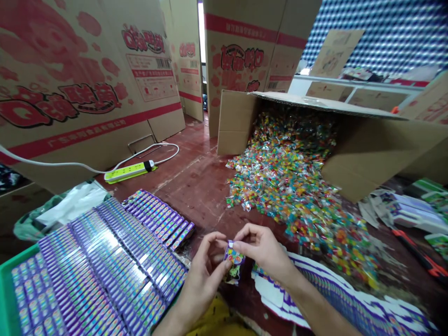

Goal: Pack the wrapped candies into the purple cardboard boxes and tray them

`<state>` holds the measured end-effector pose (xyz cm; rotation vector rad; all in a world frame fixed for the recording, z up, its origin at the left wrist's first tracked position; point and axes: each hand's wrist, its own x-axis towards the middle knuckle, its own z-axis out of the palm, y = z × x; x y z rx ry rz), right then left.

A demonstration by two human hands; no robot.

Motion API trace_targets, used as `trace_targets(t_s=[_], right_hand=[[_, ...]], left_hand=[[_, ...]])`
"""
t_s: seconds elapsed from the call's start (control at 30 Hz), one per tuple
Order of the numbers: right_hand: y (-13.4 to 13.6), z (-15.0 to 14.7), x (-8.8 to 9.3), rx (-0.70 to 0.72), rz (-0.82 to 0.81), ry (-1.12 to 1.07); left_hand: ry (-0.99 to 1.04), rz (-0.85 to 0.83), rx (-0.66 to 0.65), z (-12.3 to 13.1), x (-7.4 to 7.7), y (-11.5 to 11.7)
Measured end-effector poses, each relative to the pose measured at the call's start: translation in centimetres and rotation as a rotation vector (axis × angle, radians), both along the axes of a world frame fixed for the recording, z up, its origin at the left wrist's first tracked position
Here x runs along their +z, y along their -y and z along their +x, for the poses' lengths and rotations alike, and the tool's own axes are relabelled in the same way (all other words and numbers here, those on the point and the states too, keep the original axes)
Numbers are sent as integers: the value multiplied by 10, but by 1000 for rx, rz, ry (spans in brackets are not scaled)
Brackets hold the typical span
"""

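Note:
A small purple candy box [234, 256] with a colourful printed front is held between both hands above the red-brown table. My left hand [210, 268] grips its left side, with the thumb across the lower front. At the top end, the fingers and thumb of my right hand [261, 247] pinch the box by its pale flap. Whether anything is inside the box cannot be made out. Flat unfolded purple-and-white cartons [280, 289] lie in a fanned row under my right forearm. Left of my left hand, finished-looking purple boxes [115, 261] stand in tight rows.
A green tray [7, 298] bears the packed rows, with another group of boxes [161, 217] beside it. Clear candy packets [280, 172] spill from a tipped cardboard carton [364, 154]. A power strip [129, 171], red-and-black pliers-like handles [420, 256] and large printed cartons [87, 70] surround the table.

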<state>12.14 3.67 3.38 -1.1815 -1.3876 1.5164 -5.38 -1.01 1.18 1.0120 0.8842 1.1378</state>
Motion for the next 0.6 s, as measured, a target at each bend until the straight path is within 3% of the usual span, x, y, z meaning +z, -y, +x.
trace_targets(t_s=[0.2,0.37,0.5,0.6], right_hand=[[-7,-2,5,22,4,31],[8,-7,7,-90,313,251],[18,-2,3,107,328,249],[18,0,-1,210,464,358]], left_hand=[[-63,22,-30,-3,-4,1],[-107,7,12,-7,-7,0],[55,-56,88,-10,-4,-8],[164,-107,145,-12,-1,-13]])
